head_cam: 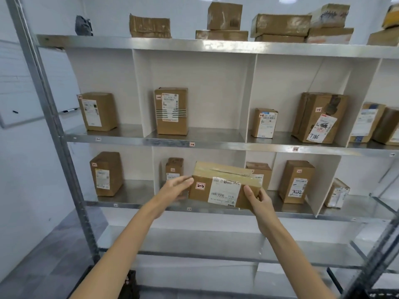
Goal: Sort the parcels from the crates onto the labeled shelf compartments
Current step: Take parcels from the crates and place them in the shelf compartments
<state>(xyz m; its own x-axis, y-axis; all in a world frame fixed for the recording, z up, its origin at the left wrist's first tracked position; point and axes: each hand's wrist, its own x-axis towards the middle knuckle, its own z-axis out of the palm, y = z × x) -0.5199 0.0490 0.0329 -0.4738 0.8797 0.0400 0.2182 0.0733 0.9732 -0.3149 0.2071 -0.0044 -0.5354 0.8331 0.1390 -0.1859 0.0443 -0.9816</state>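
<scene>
A brown cardboard parcel [224,186] with a white shipping label and a small tag reading "2-2" is at the front of the second compartment of the lower shelf [151,207]. My left hand [174,189] touches its left end with straight fingers. My right hand [259,199] grips its lower right corner, thumb on the front face. Behind the parcel, a small box [174,168] stands in the same compartment. Whether the parcel rests on the shelf or is held just above it cannot be told.
The upper shelf [216,144] holds upright boxes in each compartment, and more boxes are stacked on the top board [108,41]. White dividers [246,98] separate the compartments. A metal upright [54,126] stands at left, a whiteboard [19,83] beyond it. Another rack frame [380,244] is at right.
</scene>
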